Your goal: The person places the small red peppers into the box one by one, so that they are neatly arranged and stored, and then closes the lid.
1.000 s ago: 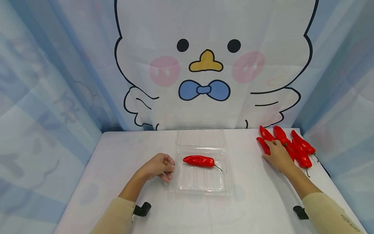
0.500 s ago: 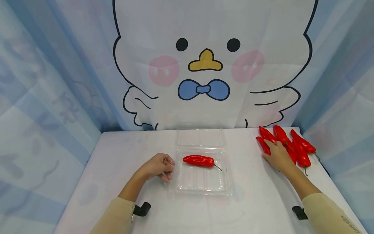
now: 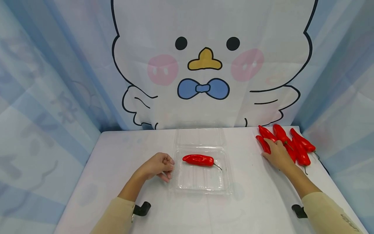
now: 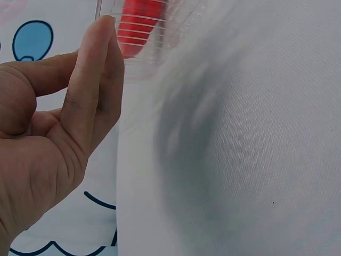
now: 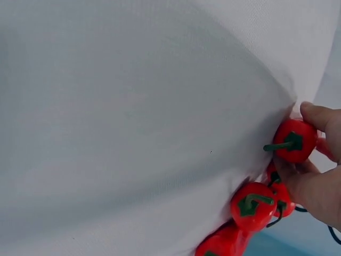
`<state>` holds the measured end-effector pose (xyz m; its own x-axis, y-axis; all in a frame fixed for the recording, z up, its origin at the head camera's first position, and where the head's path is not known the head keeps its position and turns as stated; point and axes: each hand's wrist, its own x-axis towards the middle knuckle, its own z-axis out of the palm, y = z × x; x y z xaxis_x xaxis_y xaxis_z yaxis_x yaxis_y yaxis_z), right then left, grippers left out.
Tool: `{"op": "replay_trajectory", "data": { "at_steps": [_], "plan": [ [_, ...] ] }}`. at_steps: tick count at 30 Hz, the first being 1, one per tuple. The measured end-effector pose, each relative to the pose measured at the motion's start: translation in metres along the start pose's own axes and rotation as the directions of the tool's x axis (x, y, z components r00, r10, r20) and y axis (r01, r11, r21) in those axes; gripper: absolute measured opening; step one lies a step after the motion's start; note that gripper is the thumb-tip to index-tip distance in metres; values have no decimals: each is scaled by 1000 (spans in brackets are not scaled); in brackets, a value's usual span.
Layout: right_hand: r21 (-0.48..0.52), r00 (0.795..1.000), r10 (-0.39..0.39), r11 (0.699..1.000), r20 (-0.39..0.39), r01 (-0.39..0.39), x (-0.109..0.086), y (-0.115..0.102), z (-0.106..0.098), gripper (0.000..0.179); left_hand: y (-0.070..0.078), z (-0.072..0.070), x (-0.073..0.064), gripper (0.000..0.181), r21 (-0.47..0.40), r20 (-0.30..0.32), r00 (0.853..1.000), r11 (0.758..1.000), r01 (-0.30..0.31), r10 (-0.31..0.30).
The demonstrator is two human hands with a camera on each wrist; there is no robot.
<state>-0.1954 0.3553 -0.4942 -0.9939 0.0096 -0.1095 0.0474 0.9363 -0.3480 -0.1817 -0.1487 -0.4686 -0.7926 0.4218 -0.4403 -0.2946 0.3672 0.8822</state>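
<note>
A clear plastic clamshell box (image 3: 204,187) lies with its lid back in the middle of the white table. Inside it rests one glossy red chili pepper (image 3: 198,160) with a thin stem. At the box's left edge, my left hand (image 3: 159,166) pinches the rim; in the left wrist view the fingertips meet at the box's corner. Over on the right, my right hand (image 3: 279,156) grips a red pepper (image 5: 295,141) between thumb and fingers at the near side of a pile. That pepper's green stem points toward the wrist camera.
Several more red peppers (image 3: 301,151) lie bunched at the table's back right corner, close against the right hand. Behind the white table (image 3: 248,208) hangs a curtain (image 3: 140,32) with a cartoon bird. Blue-patterned cloth hangs on both sides.
Both hands stay in place, the left at the box and the right at the peppers. The head view has tilted very slightly.
</note>
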Motion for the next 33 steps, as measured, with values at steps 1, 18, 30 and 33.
{"op": "replay_trajectory", "data": {
  "at_steps": [1,18,30,33],
  "plan": [
    [1,1000,1,1000,1,-1,0,0,0,91,0,0,0,19,0,0,1000,1000,-1,1],
    [55,999,42,998,20,-43,-1,1,-2,89,-2,0,2,17,-3,-7,1000,1000,9,-9],
    [68,1000,-2,998,-12,3,-1,2,-2,86,-1,-1,2,20,5,-2,1000,1000,9,-9],
    [71,1000,-15,997,-19,16,-2,1,-3,85,-1,-1,2,19,14,-3,1000,1000,14,-14]
  ]
}}
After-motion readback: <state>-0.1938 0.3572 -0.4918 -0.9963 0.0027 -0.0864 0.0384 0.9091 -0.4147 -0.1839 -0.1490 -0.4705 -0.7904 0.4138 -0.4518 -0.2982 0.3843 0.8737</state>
